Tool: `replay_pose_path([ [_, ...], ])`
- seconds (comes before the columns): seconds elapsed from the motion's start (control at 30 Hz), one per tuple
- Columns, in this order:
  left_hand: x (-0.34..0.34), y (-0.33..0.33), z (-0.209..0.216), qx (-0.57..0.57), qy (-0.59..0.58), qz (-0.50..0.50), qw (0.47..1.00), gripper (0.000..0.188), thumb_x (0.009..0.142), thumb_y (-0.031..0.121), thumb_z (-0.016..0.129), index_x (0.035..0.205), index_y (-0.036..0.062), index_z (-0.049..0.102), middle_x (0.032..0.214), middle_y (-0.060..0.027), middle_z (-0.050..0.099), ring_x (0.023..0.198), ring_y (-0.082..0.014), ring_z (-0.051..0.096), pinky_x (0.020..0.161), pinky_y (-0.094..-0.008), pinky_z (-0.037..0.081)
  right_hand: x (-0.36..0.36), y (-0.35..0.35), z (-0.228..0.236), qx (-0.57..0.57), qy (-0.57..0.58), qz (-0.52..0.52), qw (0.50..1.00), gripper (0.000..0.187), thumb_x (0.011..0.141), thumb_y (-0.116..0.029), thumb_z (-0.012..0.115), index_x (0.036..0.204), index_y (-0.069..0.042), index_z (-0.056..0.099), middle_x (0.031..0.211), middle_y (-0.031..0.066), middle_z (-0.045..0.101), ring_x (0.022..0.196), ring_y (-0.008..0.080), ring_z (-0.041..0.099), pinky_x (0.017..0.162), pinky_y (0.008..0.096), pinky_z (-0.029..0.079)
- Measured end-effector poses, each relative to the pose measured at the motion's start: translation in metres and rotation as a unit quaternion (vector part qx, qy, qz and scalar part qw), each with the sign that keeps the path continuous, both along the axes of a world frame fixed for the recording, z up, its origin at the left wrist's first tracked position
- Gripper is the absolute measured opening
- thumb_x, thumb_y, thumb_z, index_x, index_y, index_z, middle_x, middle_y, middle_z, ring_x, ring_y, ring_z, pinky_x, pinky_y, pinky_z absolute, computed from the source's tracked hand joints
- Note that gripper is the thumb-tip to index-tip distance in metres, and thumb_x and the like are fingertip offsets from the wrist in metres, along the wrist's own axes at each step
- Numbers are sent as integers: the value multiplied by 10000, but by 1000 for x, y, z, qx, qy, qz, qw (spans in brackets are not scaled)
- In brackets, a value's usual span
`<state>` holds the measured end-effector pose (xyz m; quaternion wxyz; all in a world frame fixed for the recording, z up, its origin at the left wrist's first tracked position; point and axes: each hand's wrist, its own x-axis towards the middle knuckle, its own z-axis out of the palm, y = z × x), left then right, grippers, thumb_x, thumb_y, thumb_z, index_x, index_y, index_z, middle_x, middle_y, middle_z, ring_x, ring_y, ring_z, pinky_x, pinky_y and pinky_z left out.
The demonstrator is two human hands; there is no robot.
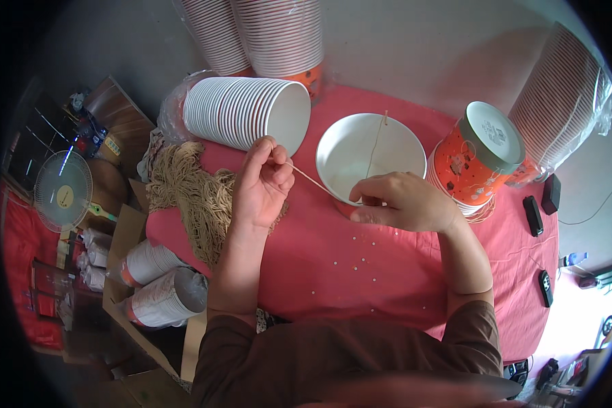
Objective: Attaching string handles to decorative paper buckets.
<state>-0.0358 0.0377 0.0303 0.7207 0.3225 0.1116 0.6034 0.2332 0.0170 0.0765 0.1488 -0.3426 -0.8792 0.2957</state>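
Observation:
A white-lined paper bucket (340, 146) stands upright with its mouth facing up. A thin beige cord (308, 177) runs from my left hand to the bucket's near rim. Inside, the cord crosses the white wall to the far rim, where a short end sticks out. My left hand (264, 180), raised left of the bucket, pinches the cord between closed fingers. At the near rim my right hand (401, 200) is closed, thumb outside and fingers over the edge. Its fingertips partly hide where the cord meets the rim. A bundle of beige cords (197, 197) lies left of my left forearm.
Nested paper buckets (231, 112) lie on their side behind my left hand. Upside-down orange buckets (466, 160) stand at right, with wrapped stacks (564, 102) behind. The red-covered table (306, 272) bears small white bits. A carton (126, 245) with wrapped buckets sits lower left.

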Motion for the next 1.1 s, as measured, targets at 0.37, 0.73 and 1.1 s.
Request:
replay_pose_path([
  [0.37, 26, -15, -4, 122, 266, 99, 951, 157, 976, 121, 636, 1088, 13, 658, 802, -97, 704, 525, -67, 528, 454, -203, 396, 0, -5, 6, 73, 152, -34, 985, 160, 882, 0, 603, 1035, -14, 648, 825, 159, 696, 751, 311, 697, 650, 393, 535],
  [0.73, 48, -42, -1, 150, 418, 59, 894, 142, 956, 93, 666, 1053, -9, 688, 779, -13, 699, 607, -20, 538, 521, -186, 422, -10, -14, 8, 134, 271, 28, 953, 212, 870, 74, 621, 1063, -10, 646, 872, 111, 695, 795, 234, 712, 678, 329, 564],
  [1.1, 47, -41, 0, 154, 397, 5, 905, 132, 967, 70, 636, 1034, -40, 664, 822, -66, 689, 575, -28, 517, 498, -192, 408, -11, -5, -1, 175, 253, -40, 951, 231, 857, 73, 643, 1075, -3, 635, 892, 93, 660, 743, 211, 678, 653, 312, 545],
])
